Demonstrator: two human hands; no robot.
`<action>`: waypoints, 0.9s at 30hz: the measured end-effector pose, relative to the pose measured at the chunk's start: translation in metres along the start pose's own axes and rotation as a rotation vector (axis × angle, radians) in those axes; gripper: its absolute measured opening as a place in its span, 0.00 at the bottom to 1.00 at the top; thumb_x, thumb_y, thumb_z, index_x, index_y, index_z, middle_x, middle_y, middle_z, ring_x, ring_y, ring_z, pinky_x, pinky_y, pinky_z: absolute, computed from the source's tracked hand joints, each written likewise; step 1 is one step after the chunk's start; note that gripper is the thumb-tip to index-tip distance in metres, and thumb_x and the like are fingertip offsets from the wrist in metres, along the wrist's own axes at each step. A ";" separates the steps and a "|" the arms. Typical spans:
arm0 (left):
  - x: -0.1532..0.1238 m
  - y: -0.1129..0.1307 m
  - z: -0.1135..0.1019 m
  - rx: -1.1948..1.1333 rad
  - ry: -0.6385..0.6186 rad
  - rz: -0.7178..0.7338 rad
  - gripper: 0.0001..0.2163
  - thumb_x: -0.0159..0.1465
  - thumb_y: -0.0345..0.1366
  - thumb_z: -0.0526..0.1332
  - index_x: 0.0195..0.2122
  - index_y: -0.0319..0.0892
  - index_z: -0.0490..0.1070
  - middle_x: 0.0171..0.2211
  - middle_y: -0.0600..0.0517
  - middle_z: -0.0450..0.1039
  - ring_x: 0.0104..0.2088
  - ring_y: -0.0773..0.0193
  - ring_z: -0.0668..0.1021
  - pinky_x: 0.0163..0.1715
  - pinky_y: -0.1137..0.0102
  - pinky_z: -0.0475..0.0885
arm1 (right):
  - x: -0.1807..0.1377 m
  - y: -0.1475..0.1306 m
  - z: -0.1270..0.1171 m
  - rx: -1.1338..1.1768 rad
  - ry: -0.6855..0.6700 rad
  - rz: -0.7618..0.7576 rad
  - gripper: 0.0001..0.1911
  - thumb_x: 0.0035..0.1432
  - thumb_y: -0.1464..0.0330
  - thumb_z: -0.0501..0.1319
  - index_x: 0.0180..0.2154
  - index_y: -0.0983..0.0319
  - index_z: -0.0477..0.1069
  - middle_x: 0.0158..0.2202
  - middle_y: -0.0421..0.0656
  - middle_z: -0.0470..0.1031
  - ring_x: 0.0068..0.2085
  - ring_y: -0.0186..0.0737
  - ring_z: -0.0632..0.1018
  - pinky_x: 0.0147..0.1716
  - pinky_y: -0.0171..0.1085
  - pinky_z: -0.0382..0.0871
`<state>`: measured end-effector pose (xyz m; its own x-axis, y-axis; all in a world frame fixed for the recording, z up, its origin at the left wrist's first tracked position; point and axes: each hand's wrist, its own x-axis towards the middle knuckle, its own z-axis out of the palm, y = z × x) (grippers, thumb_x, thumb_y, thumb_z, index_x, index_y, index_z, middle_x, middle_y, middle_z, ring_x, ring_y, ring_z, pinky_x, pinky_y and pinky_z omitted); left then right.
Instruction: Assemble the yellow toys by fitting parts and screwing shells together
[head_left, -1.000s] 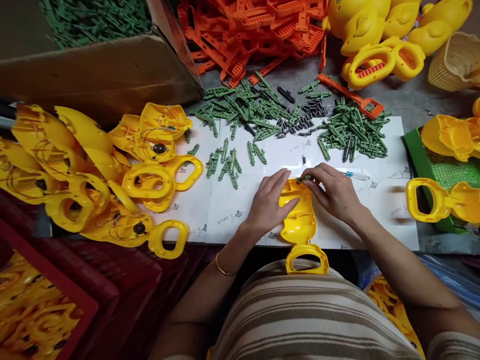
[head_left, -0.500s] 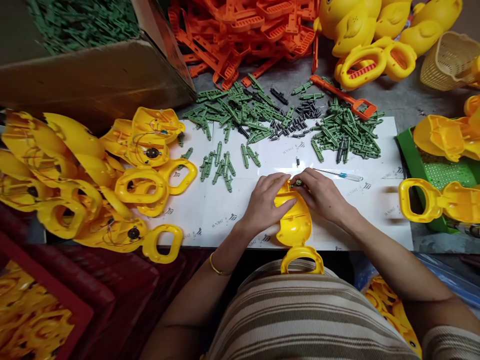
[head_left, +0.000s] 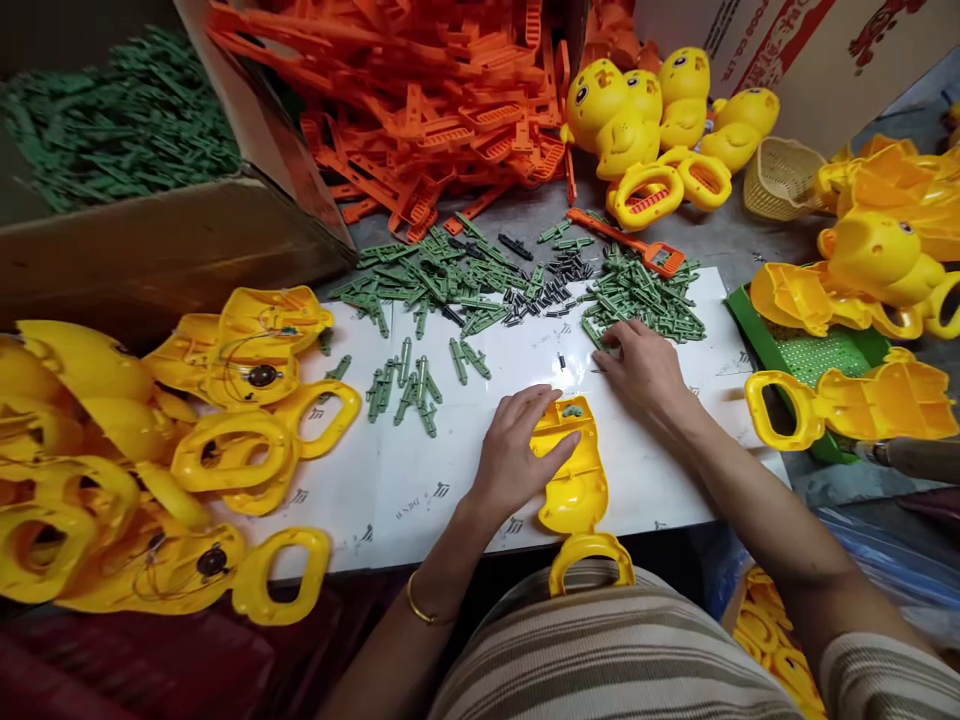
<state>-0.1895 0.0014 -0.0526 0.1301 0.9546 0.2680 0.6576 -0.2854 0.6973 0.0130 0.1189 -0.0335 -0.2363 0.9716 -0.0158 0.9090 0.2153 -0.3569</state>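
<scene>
A yellow plastic shell with a loop handle [head_left: 576,480] lies open side up on the white sheet [head_left: 420,480] in front of me. My left hand [head_left: 516,450] grips its left edge, thumb over the rim. A small green piece [head_left: 574,410] sits in the shell's top end. My right hand [head_left: 641,368] is stretched out to the near edge of the right-hand heap of green pins [head_left: 645,295], fingers curled down on the pins. Whether it holds one is hidden.
Yellow shell halves with wires [head_left: 225,400] are piled at the left. More green pins [head_left: 427,275] and small black parts [head_left: 551,290] lie at the back. Orange strips [head_left: 435,110], yellow duck bodies [head_left: 652,110], a cardboard box [head_left: 172,240] and a green tray [head_left: 817,350] surround the sheet.
My right hand has left the shell's top end and moved up and right to the green pin heap. The left hand stays on the shell. The camera has tilted up.
</scene>
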 end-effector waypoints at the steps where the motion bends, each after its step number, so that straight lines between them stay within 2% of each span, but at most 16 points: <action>1: 0.001 0.000 0.000 -0.014 -0.001 -0.007 0.19 0.64 0.41 0.65 0.55 0.42 0.72 0.54 0.42 0.75 0.53 0.54 0.76 0.53 0.58 0.75 | 0.002 0.001 0.001 0.019 0.002 0.000 0.07 0.60 0.69 0.63 0.40 0.63 0.75 0.40 0.49 0.79 0.37 0.47 0.78 0.35 0.42 0.70; 3: 0.002 0.002 -0.002 -0.048 0.025 -0.022 0.19 0.65 0.43 0.64 0.55 0.42 0.73 0.55 0.42 0.75 0.54 0.53 0.76 0.54 0.56 0.75 | -0.004 0.000 -0.002 0.141 0.109 -0.032 0.04 0.59 0.71 0.63 0.37 0.62 0.75 0.37 0.47 0.80 0.35 0.43 0.78 0.35 0.41 0.72; 6: 0.004 0.008 -0.009 -0.113 0.185 -0.067 0.16 0.67 0.44 0.62 0.52 0.42 0.76 0.52 0.43 0.77 0.54 0.54 0.75 0.55 0.56 0.73 | -0.033 -0.014 -0.012 0.397 0.331 -0.177 0.01 0.60 0.70 0.65 0.36 0.61 0.74 0.34 0.42 0.78 0.32 0.37 0.77 0.29 0.36 0.72; 8: 0.004 0.015 -0.016 -0.206 0.279 -0.119 0.15 0.66 0.44 0.63 0.49 0.42 0.78 0.44 0.45 0.79 0.47 0.57 0.77 0.48 0.62 0.76 | -0.059 -0.029 -0.015 0.488 0.316 -0.349 0.02 0.61 0.71 0.65 0.38 0.60 0.74 0.34 0.42 0.78 0.33 0.35 0.77 0.27 0.32 0.72; 9: 0.004 0.020 -0.019 -0.276 0.287 -0.154 0.14 0.66 0.44 0.64 0.47 0.42 0.79 0.41 0.47 0.80 0.43 0.60 0.78 0.43 0.65 0.77 | -0.071 -0.036 -0.015 0.492 0.285 -0.428 0.03 0.62 0.72 0.64 0.39 0.60 0.73 0.35 0.43 0.79 0.35 0.35 0.78 0.28 0.32 0.73; 11: 0.003 0.027 -0.024 -0.447 0.238 -0.240 0.11 0.66 0.43 0.65 0.42 0.42 0.81 0.36 0.49 0.80 0.37 0.64 0.79 0.34 0.71 0.76 | -0.090 -0.048 -0.012 0.479 0.256 -0.555 0.04 0.63 0.74 0.63 0.39 0.60 0.73 0.36 0.44 0.79 0.36 0.35 0.80 0.32 0.32 0.76; 13: 0.000 0.033 -0.026 -0.632 0.194 -0.367 0.10 0.66 0.43 0.65 0.36 0.42 0.80 0.33 0.50 0.79 0.31 0.68 0.79 0.29 0.75 0.74 | -0.100 -0.055 -0.007 0.506 0.243 -0.605 0.03 0.63 0.73 0.63 0.40 0.60 0.73 0.36 0.45 0.79 0.37 0.37 0.81 0.36 0.35 0.79; 16: -0.004 0.038 -0.026 -0.978 0.188 -0.594 0.14 0.60 0.48 0.69 0.35 0.42 0.77 0.28 0.54 0.77 0.22 0.73 0.74 0.21 0.77 0.71 | -0.104 -0.057 -0.002 0.604 0.203 -0.545 0.05 0.64 0.72 0.63 0.42 0.59 0.74 0.35 0.44 0.81 0.36 0.37 0.82 0.36 0.36 0.79; 19: -0.005 0.040 -0.029 -1.241 0.101 -0.710 0.18 0.52 0.50 0.74 0.31 0.41 0.74 0.24 0.56 0.75 0.19 0.74 0.72 0.18 0.78 0.70 | -0.105 -0.058 0.000 0.664 0.145 -0.496 0.06 0.64 0.73 0.61 0.40 0.58 0.74 0.32 0.41 0.81 0.31 0.36 0.81 0.30 0.34 0.78; 21: -0.004 0.041 -0.034 -1.230 0.119 -0.732 0.18 0.50 0.50 0.75 0.27 0.41 0.73 0.22 0.56 0.74 0.17 0.74 0.71 0.17 0.77 0.70 | -0.108 -0.059 0.000 0.719 0.101 -0.471 0.06 0.63 0.73 0.60 0.39 0.57 0.73 0.31 0.40 0.80 0.30 0.38 0.81 0.29 0.35 0.77; 24: -0.007 0.045 -0.040 -1.066 0.252 -0.758 0.15 0.46 0.47 0.78 0.25 0.43 0.77 0.21 0.55 0.75 0.16 0.72 0.72 0.17 0.75 0.71 | -0.121 -0.056 -0.004 0.873 0.037 -0.278 0.11 0.61 0.70 0.62 0.46 0.53 0.72 0.36 0.42 0.81 0.32 0.43 0.83 0.30 0.40 0.81; 26: -0.011 0.052 -0.035 -1.013 0.176 -0.771 0.13 0.45 0.43 0.78 0.24 0.43 0.79 0.22 0.53 0.76 0.19 0.69 0.74 0.20 0.73 0.74 | -0.135 -0.049 -0.005 0.929 -0.064 -0.125 0.18 0.59 0.65 0.65 0.52 0.49 0.71 0.38 0.43 0.81 0.32 0.47 0.83 0.31 0.45 0.83; 27: -0.012 0.056 -0.028 -1.037 0.071 -0.770 0.13 0.43 0.42 0.79 0.24 0.43 0.79 0.23 0.51 0.77 0.21 0.67 0.75 0.24 0.71 0.76 | -0.141 -0.044 -0.005 0.868 -0.045 -0.075 0.16 0.57 0.62 0.67 0.48 0.47 0.74 0.38 0.43 0.81 0.31 0.49 0.83 0.29 0.46 0.84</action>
<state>-0.1754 -0.0282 0.0018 -0.0829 0.9043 -0.4189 -0.3376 0.3700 0.8655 0.0080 -0.0272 -0.0113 -0.3153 0.9490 0.0062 0.3123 0.1099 -0.9436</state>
